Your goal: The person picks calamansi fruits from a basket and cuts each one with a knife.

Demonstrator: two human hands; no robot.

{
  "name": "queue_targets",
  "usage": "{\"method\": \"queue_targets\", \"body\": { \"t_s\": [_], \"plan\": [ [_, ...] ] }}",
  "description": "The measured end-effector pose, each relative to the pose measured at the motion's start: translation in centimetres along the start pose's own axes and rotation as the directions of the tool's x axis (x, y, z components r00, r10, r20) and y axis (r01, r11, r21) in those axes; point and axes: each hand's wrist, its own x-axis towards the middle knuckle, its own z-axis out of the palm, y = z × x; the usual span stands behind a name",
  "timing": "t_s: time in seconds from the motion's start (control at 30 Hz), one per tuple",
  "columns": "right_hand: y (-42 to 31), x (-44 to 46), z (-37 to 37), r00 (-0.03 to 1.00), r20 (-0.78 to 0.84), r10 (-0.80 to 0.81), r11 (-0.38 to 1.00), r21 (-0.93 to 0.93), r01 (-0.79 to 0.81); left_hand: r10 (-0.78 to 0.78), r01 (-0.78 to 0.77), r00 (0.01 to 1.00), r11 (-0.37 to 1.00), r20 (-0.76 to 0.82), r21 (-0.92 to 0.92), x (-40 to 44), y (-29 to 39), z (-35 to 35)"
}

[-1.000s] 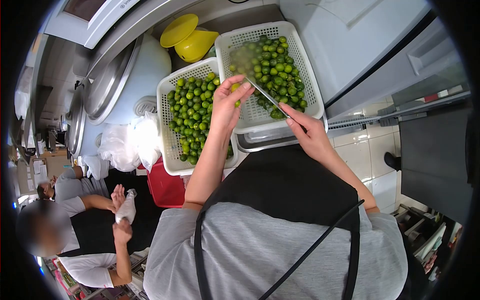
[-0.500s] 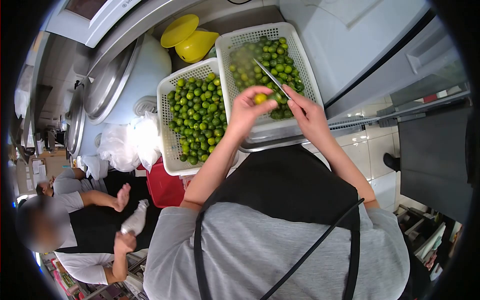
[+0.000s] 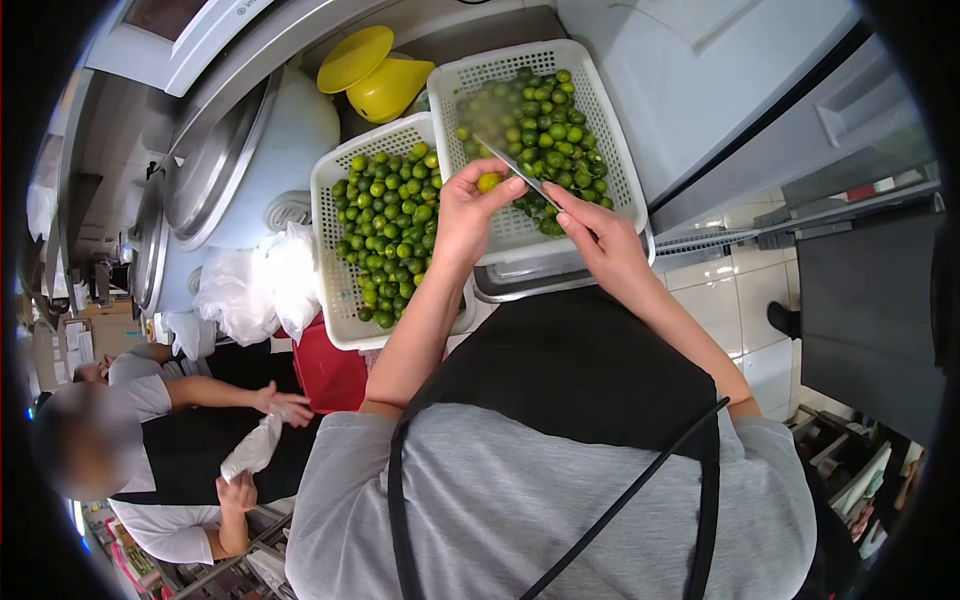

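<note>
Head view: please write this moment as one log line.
left hand: holds yellowish lime | right hand: holds knife | white baskets: hold green limes | coworker: holds whitish bag

The single view came from a camera on the person's head, facing forward and down, with the grey shirt (image 3: 500,480) close below and the left hand (image 3: 472,208) and right hand (image 3: 607,238) farther out; its round-edged frame reached a co-worker (image 3: 195,440) at left.
</note>
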Motion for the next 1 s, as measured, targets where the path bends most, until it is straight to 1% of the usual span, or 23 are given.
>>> {"method": "queue_targets", "body": {
  "t_s": [0.03, 0.07, 0.13, 0.2, 0.23, 0.27, 0.33, 0.37, 0.4, 0.47, 0.5, 0.57, 0.6, 0.63, 0.67, 0.7, 0.73, 0.77, 0.8, 0.83, 0.87, 0.93, 1.0],
  "plan": [
    [0.0, 0.0, 0.0, 0.999, 0.031, 0.012, 1.0, 0.016, -0.013, -0.035, 0.038, 0.999, 0.996, 0.039, -0.08, 0.0, 0.0, -0.5],
    [-0.1, 0.0, 0.0, 0.999, 0.034, 0.012, 1.0, 0.016, -0.013, -0.035, 0.038, 0.999, 0.996, 0.037, -0.081, 0.0, 0.2, -1.0],
    [-0.1, -0.1, -0.2, 0.997, 0.07, 0.035, 0.999, -0.022, -0.034, -0.162, 0.14, 0.986, 0.94, -0.045, -0.31, -0.2, 0.7, -2.0],
    [-0.6, -0.4, -0.8, 0.986, 0.139, 0.094, 0.994, -0.064, -0.086, -0.175, 0.135, 0.978, 0.944, -0.109, -0.302, -0.4, 1.7, -3.4],
    [-0.7, -0.6, -1.2, 0.967, 0.203, 0.157, 0.985, -0.11, -0.136, -0.132, 0.106, 0.986, 0.966, -0.102, -0.234, -0.5, 2.2, -4.7],
    [0.3, -1.0, -1.2, 0.966, 0.205, 0.155, 0.985, -0.11, -0.135, -0.089, 0.074, 0.992, 0.984, -0.092, -0.164, -0.7, 2.8, -6.2],
    [3.0, -1.8, -0.8, 0.999, 0.028, 0.028, 0.999, -0.019, -0.028, -0.147, 0.154, 0.988, 0.963, -0.046, 0.22, -1.8, 4.8, -9.9],
    [3.1, -1.8, -1.3, 0.999, 0.029, 0.028, 0.999, -0.018, -0.027, -0.158, 0.129, 0.987, 0.819, 0.004, 0.56, -2.6, 6.1, -11.1],
    [2.9, -1.8, -1.9, 0.997, 0.011, 0.077, 0.997, -0.012, -0.077, -0.304, 0.18, 0.951, 0.689, 0.055, 0.702, -3.0, 7.1, -12.4],
    [2.8, -1.7, -2.4, 0.992, -0.006, 0.128, 0.992, -0.005, -0.128, -0.295, 0.147, 0.955, 0.558, 0.03, 0.817, -3.3, 7.2, -13.1],
    [2.8, -1.5, -2.5, 0.994, -0.021, 0.11, 0.994, -0.02, -0.111, -0.293, 0.148, 0.956, 0.558, 0.027, 0.817, -2.7, 7.0, -12.6],
    [2.7, -1.0, -2.5, 0.996, -0.033, 0.086, 0.996, -0.036, -0.087, -0.026, 0.006, 1.0, 0.4, 0.005, 0.916, -0.2, 5.4, -9.8],
    [2.5, -0.6, -2.3, 0.998, -0.061, 0.001, 0.999, -0.044, -0.004, 0.078, -0.044, 0.997, 0.272, 0.023, 0.961, 0.9, 4.3, -7.8],
    [2.3, -0.4, -2.1, 0.993, -0.088, -0.083, 0.995, -0.054, 0.078, 0.145, -0.142, 0.982, 0.145, 0.12, 0.979, 2.5, 2.2, -7.4],
    [0.7, -0.2, -2.3, 0.992, -0.088, -0.085, 0.995, -0.055, 0.08, 0.168, -0.159, 0.973, -0.007, 0.158, 0.987, 3.7, 0.8, -5.9],
    [-1.9, 0.0, -2.8, 0.996, -0.084, 0.023, 1.0, 0.023, -0.021, 0.108, -0.131, 0.982, -0.2, 0.155, 0.971, 4.7, -0.2, -4.5],
    [-3.3, 0.0, -3.2, 0.989, -0.075, 0.128, 0.988, 0.1, -0.12, 0.111, -0.133, 0.981, -0.2, 0.157, 0.971, 6.1, -2.0, -4.1],
    [-2.2, 0.5, -2.7, 0.989, -0.08, 0.124, 0.988, 0.099, -0.116, 0.103, -0.127, 0.979, -0.379, 0.178, 0.917, 7.5, -4.5, -4.5],
    [0.1, 1.3, -1.6, 0.979, -0.029, 0.202, 0.971, 0.136, -0.196, 0.091, -0.119, 0.976, -0.545, 0.199, 0.83, 8.4, -6.0, -4.9],
    [1.9, 1.6, -0.7, 0.96, 0.023, 0.277, 0.946, 0.169, -0.277, 0.093, -0.126, 0.973, -0.545, 0.209, 0.829, 8.5, -6.6, -5.0],
    [2.9, 1.3, -0.4, 0.961, 0.01, 0.276, 0.946, 0.171, -0.274, 0.081, -0.135, 0.974, -0.546, 0.213, 0.827, 8.6, -6.9, -5.1],
    [2.9, 1.1, -0.5, 0.962, 0.082, 0.261, 0.965, 0.005, -0.263, 0.076, -0.145, 0.972, -0.547, 0.221, 0.824, 8.9, -6.2, -4.7],
    [2.9, 0.8, -1.2, 0.951, 0.075, 0.301, 0.952, 0.031, -0.303, 0.127, -0.204, 0.953, -0.403, 0.275, 0.892, 7.9, -5.2, -4.9]
  ]
}}
